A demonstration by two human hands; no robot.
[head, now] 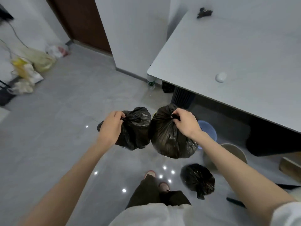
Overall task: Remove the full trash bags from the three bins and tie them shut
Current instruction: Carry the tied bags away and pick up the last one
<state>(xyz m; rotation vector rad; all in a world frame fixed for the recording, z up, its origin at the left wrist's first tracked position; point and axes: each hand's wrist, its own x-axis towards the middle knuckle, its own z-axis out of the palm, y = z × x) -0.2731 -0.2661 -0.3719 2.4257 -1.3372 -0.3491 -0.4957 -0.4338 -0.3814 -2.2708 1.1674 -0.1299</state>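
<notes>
Two full black trash bags hang side by side above the floor. My left hand (111,126) grips the bunched neck of the smaller left bag (136,129). My right hand (185,122) grips the gathered top of the larger right bag (169,137). A third black bag (197,179), its neck closed in a tail, lies on the floor to the lower right. Behind my right forearm stand a blue bin (209,129) and a grey-beige bin (234,151), both partly hidden. A bit of yellow shows between the held bags.
A grey table (236,51) fills the upper right, with a white round object (221,77) and a black clip (204,12) on it. A water bottle (151,82) stands by the table leg. Pale plastic bags (32,62) lie at the far left. My feet (157,180) are below.
</notes>
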